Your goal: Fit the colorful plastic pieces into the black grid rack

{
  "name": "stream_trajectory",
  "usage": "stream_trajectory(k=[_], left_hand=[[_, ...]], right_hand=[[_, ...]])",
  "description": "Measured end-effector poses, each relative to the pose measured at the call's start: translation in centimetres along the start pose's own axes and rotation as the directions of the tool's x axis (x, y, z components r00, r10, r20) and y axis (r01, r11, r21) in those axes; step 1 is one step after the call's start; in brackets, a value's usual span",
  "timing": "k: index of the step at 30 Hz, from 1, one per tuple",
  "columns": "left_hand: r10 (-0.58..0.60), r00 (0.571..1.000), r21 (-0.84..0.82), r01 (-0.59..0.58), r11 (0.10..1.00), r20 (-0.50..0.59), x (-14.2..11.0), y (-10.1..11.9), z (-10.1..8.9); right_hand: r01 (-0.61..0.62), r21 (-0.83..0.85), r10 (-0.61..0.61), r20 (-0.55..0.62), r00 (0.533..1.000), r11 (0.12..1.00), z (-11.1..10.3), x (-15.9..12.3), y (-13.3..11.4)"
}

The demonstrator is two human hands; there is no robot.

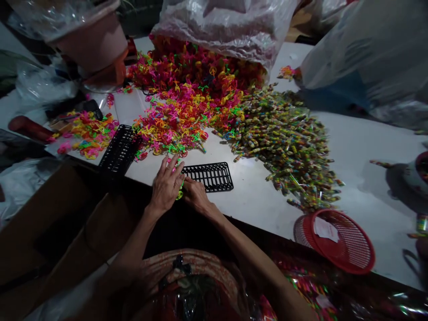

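My left hand (166, 186) lies at the table's front edge, fingers stretched out and a little apart over small bright plastic pieces. Close beside it, my right hand (196, 193) has its fingers curled in at the left end of a black slotted plastic rack (214, 176). What those fingers hold is hidden. A yellow-green plastic piece (179, 194) shows between the two hands. Just beyond them spreads a big heap of pink, yellow, orange and green plastic pieces (174, 120).
Right of the heap lies a pile of small wrapped sticks (284, 138). A red basket (366, 249) tilts at the front edge. More black racks (120, 149) stand at left by a smaller heap of pieces (90, 136). A large plastic bag (230, 26) stands behind.
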State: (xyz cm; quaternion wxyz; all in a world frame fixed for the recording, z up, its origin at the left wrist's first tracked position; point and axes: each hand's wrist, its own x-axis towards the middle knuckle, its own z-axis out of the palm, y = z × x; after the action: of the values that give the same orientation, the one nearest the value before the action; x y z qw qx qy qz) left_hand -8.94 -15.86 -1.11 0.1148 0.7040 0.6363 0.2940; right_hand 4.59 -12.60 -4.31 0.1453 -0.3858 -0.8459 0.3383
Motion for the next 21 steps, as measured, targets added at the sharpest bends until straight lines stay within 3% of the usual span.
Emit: stream_trajectory(k=[4, 7, 11, 16, 19, 21], left_hand=[[-0.004, 1.0, -0.029, 0.004, 1.0, 0.023, 0.3, 0.0, 0.0], [-0.03, 0.999, -0.072, 0.033, 0.997, 0.043, 0.4, 0.0, -0.4], [-0.086, 0.995, -0.264, 0.097, 0.96, 0.053, 0.3, 0.0, -0.7], [-0.184, 0.98, -0.559, 0.109, 0.822, -0.079, 0.0, -0.3, -1.2], [-0.21, 0.965, -0.578, 0.083, 0.812, -0.155, 0.1, -0.1, -1.9], [-0.199, 0.968, -0.555, 0.082, 0.828, -0.154, 0.4, 0.2, -2.3]], right_hand=[[0.102, 0.199, -0.094, -0.05, 0.994, 0.975, -0.2, 0.9, 0.9], [0.134, 0.307, -0.109, -0.098, 0.989, 0.942, -1.6, 0.8, 1.5], [0.035, 0.309, 0.032, -0.21, 0.977, 0.95, -3.6, -1.6, 2.2], [-0.087, 0.475, 0.245, -0.282, 0.927, 0.876, -2.8, -3.9, 2.6], [-0.123, 0.601, 0.368, -0.303, 0.879, 0.789, -1.9, -3.7, 2.7], [-0.154, 0.635, 0.389, -0.249, 0.887, 0.757, -1.6, -3.1, 2.6]])
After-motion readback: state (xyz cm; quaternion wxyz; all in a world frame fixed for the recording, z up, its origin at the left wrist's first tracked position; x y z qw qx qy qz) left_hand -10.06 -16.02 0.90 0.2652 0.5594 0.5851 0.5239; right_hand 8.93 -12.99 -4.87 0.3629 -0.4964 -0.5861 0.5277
